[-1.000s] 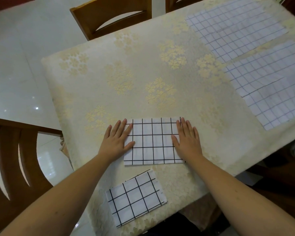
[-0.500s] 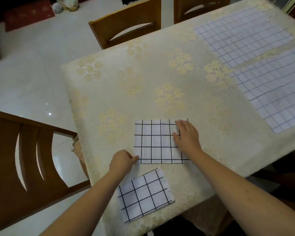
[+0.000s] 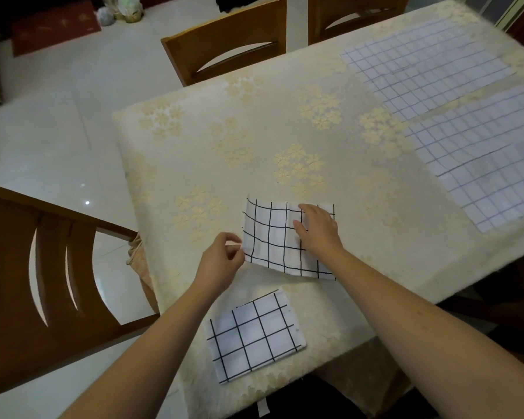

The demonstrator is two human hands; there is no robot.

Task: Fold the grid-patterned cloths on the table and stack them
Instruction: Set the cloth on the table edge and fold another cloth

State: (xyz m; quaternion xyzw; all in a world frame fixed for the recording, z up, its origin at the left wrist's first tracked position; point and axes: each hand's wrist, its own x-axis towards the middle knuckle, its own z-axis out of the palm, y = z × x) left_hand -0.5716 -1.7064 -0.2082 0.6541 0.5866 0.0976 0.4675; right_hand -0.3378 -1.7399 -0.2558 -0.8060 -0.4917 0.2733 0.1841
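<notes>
Cloths: four on the table (image 3: 194, 152); two folded, two spread flat.
Half-folded cloth (image 3: 273, 237): mid-table, left edge lifted.
Left hand (image 3: 221, 261): fingertips pinch that left edge.
Right hand (image 3: 318, 231): fingers straight, pressing its right part.
Folded cloth (image 3: 256, 334): near table edge, apart from both hands.
Flat cloths: far one (image 3: 424, 65), near one (image 3: 484, 158), at right.
Chairs: three.
</notes>
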